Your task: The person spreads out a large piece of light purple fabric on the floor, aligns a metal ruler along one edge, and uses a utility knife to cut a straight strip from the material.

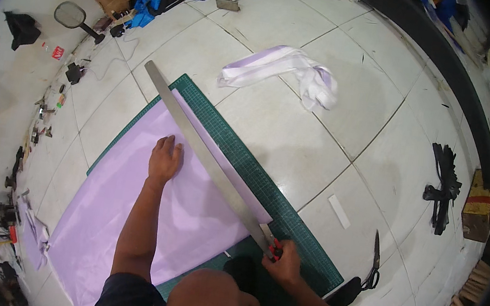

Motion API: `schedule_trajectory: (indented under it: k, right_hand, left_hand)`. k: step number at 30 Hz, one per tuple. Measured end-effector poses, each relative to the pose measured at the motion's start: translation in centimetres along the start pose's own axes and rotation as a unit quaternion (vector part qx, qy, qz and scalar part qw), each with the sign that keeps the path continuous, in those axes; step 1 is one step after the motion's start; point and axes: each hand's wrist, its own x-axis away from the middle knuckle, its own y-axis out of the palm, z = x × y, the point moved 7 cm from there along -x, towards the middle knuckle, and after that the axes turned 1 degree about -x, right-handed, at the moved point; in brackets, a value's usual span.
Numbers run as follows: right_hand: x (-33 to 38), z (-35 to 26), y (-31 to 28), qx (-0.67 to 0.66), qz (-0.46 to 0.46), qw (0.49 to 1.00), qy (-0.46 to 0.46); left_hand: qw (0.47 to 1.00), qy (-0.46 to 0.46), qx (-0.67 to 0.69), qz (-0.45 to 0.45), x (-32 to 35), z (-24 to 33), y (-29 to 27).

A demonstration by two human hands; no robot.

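Lilac fabric lies spread over a green cutting mat, and part of it hangs past the mat's left side. A long metal ruler crosses the fabric diagonally, close to its right edge. My left hand rests flat on the fabric, left of the ruler, its fingers stretched out. At the ruler's near end, my right hand grips a red and black utility knife. The knife's tip is by the near corner of the fabric, beside the ruler; whether it touches the cloth I cannot tell.
Scissors lie right of the mat, with a white strip nearby. Beyond the mat is a bunched white and lilac cloth. Black straps and a box are at the right. Small items line the left wall.
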Motion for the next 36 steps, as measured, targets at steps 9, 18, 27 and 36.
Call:
schedule_trajectory:
  k: [9, 18, 27, 36]
  right_hand:
    - [0.7, 0.7, 0.8, -0.036, 0.021, 0.999, -0.028]
    - [-0.5, -1.9, 0.6, 0.135, 0.044, 0.985, -0.095]
    - [-2.3, -1.1, -3.8, -0.041, 0.055, 0.998, -0.008]
    - [-4.1, -2.1, -9.5, -0.094, 0.146, 0.984, 0.034]
  left_hand:
    - [1.0, -0.007, -0.004, -0.02, 0.2, 0.3, -0.2]
    - [0.999, -0.004, -0.009, -0.032, 0.1, 1.3, -0.6]
    - [0.997, 0.003, -0.04, -0.07, 0.2, 1.3, 0.3]
    - [0.998, 0.016, -0.036, -0.042, 0.6, 2.0, 0.4]
